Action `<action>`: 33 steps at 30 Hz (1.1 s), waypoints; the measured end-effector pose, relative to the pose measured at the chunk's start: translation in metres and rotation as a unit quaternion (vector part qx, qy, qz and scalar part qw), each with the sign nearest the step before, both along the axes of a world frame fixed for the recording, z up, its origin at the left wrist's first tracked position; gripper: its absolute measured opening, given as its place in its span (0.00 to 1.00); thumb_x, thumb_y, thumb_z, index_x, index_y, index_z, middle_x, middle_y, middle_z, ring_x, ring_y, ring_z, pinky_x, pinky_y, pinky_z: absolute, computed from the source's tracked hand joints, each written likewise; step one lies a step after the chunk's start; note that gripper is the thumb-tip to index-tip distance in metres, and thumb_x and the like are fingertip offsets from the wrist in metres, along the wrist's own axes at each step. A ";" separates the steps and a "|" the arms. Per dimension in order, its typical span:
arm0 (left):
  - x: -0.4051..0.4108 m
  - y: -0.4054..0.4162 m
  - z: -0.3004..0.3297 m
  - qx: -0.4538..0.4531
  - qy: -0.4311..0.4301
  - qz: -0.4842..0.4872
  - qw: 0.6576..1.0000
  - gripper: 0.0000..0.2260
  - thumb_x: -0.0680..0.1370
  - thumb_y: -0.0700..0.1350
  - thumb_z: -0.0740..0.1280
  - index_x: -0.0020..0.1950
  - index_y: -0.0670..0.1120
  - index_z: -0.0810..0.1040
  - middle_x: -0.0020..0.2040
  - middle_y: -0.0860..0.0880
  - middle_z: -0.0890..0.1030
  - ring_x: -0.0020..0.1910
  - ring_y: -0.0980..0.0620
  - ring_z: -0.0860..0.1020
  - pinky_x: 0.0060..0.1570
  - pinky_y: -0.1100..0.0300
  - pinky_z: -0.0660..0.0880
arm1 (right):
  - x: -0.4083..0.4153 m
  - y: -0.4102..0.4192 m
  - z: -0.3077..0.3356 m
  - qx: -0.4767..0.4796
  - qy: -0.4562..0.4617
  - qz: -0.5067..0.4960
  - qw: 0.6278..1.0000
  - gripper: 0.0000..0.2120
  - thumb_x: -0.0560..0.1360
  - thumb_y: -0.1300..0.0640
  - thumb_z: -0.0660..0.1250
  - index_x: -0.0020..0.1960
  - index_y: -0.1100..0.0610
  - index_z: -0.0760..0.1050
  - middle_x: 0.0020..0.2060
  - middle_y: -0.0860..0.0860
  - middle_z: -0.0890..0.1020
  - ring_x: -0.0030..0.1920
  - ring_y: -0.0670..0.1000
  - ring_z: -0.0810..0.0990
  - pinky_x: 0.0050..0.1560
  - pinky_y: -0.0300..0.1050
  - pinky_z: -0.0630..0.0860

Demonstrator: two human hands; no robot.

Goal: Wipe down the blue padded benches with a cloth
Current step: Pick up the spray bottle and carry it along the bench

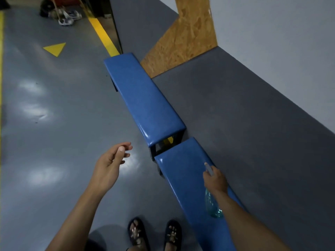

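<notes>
Two blue padded benches run end to end along the grey lower wall, from the upper middle of the frame down to the lower right. The far bench (145, 98) sits higher in the picture; the near bench (183, 169) begins just below it, with a small gap between them where dark legs and a bit of yellow floor marking show.

The right hand (215, 180), at lower right over the near bench, is curled around the neck of a clear bluish spray bottle (213, 205) — its grey nozzle sticks out above the fingers, pointing toward the far bench, and the bottle body hangs below the wrist over the padding. Whether the bottle touches the bench cannot be told.

The left hand (112, 163), at lower centre over the grey floor (54, 142), holds nothing; its fingers are loosely bent, thumb near the fingertips, palm turned inward.

At the bottom edge are two feet in dark sandals (154, 232). A yellow triangle (55, 48) and a yellow stripe (103, 35) mark the floor at upper left — beyond them lie pale shoes (67, 19). A chipboard panel (186, 38) leans on the wall at top
</notes>
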State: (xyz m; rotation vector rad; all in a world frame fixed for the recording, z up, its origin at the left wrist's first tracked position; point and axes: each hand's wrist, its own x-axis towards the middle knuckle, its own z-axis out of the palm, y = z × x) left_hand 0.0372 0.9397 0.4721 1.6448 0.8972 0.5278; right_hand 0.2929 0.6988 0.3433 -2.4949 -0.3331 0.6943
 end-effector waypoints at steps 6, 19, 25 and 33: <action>0.013 0.064 -0.012 -0.011 -0.004 -0.009 1.000 0.22 0.78 0.64 0.57 0.62 0.55 0.79 0.58 0.56 0.83 0.54 0.55 0.82 0.53 0.53 0.78 | -0.016 0.048 -0.016 -0.054 0.041 0.079 0.995 0.09 0.74 0.55 0.59 0.46 0.50 0.78 0.40 0.38 0.78 0.35 0.48 0.79 0.33 0.44 0.74; 0.022 0.251 -0.017 -0.013 -0.007 -0.029 0.999 0.16 0.83 0.56 0.56 0.63 0.53 0.79 0.57 0.57 0.83 0.54 0.57 0.82 0.53 0.55 0.77 | -0.030 0.245 -0.027 -0.023 0.029 0.059 0.998 0.07 0.71 0.50 0.58 0.39 0.48 0.75 0.34 0.47 0.79 0.35 0.52 0.80 0.38 0.48 0.78; 0.032 0.309 -0.024 0.003 0.021 -0.030 0.999 0.18 0.81 0.63 0.58 0.64 0.58 0.79 0.61 0.63 0.80 0.61 0.69 0.75 0.60 0.63 0.70 | -0.015 0.289 -0.022 -0.029 0.012 0.023 0.999 0.12 0.75 0.54 0.61 0.53 0.45 0.79 0.43 0.48 0.82 0.42 0.52 0.79 0.39 0.44 0.72; 0.072 0.366 -0.040 -0.001 0.048 -0.035 0.998 0.16 0.83 0.57 0.59 0.68 0.57 0.77 0.62 0.65 0.78 0.59 0.76 0.72 0.57 0.69 0.68 | 0.051 0.330 -0.029 -0.026 -0.039 -0.084 0.995 0.12 0.75 0.52 0.62 0.54 0.52 0.80 0.43 0.53 0.83 0.41 0.55 0.77 0.43 0.47 0.74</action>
